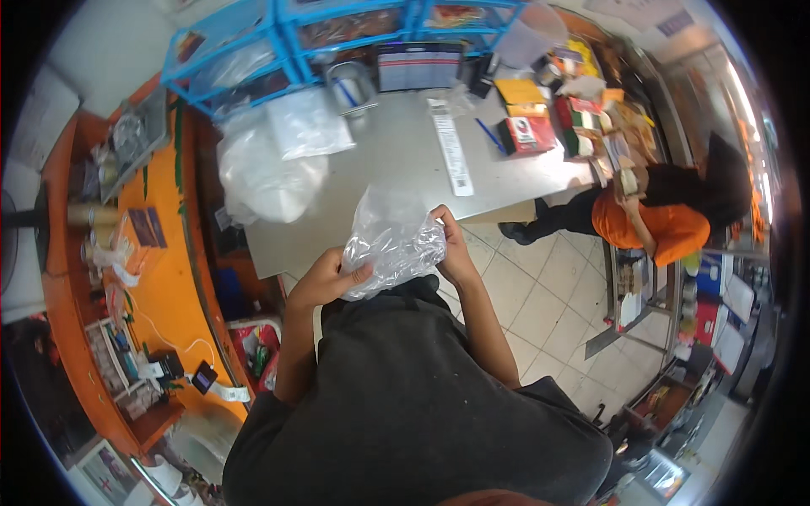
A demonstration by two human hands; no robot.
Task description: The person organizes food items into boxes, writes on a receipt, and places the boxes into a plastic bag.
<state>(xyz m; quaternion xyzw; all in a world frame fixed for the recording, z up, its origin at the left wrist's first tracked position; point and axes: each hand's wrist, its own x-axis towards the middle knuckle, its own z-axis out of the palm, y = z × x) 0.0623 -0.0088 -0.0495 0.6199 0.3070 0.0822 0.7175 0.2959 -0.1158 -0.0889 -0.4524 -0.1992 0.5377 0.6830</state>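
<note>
A clear plastic bag (392,244) is stretched between my two hands, just off the near edge of the metal table. My left hand (329,277) grips its left side, thumb lying across the film. On the other side, my right hand (454,243) pinches the bag near its upper right edge. The plastic is crinkled and see-through, and nothing plainly shows inside it. Beyond the bag, a long printed paper slip (450,150) lies on the metal table (384,143). A large bundle of white plastic bags (274,173) rests on the table's left end.
Blue drawer racks (337,25) line the back, beside a screen (419,66). Red boxes (530,133) and a blue pen (489,135) sit on the right half of the table. A co-worker in orange (641,223) stands at right. An orange counter (160,261) runs along the left.
</note>
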